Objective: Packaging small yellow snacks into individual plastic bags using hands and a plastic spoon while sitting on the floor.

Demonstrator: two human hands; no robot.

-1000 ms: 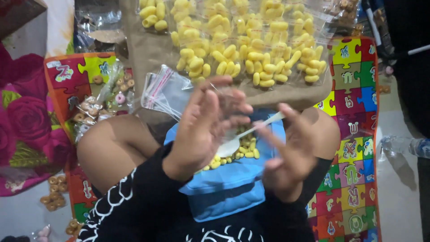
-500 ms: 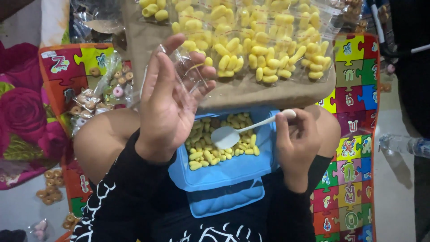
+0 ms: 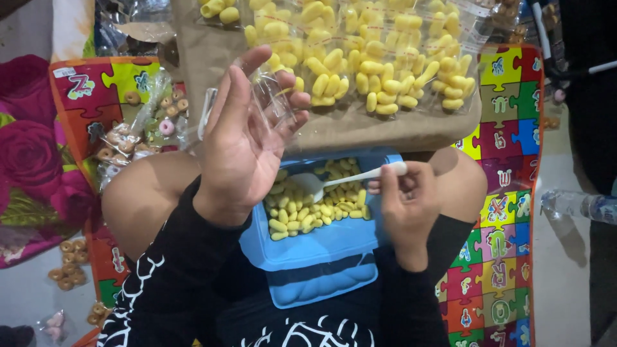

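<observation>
My left hand (image 3: 241, 141) is raised, palm toward me, and its fingers hold a small clear plastic bag (image 3: 273, 96). My right hand (image 3: 405, 202) grips the handle of a white spoon (image 3: 334, 183) whose bowl rests among yellow puffed snacks (image 3: 308, 209) in a blue plastic box (image 3: 318, 250) on my lap. The two hands are apart, the left one higher and further forward.
A brown board (image 3: 360, 132) ahead carries several clear bags filled with yellow snacks (image 3: 379, 64). Bags of ring-shaped snacks (image 3: 138, 132) lie at left on a colourful puzzle mat (image 3: 508, 212). A plastic bottle (image 3: 578, 205) lies at right, a floral cloth (image 3: 32, 160) far left.
My hands have separated: the left rose with the clear bag, and the right dropped with the spoon into the box of snacks.
</observation>
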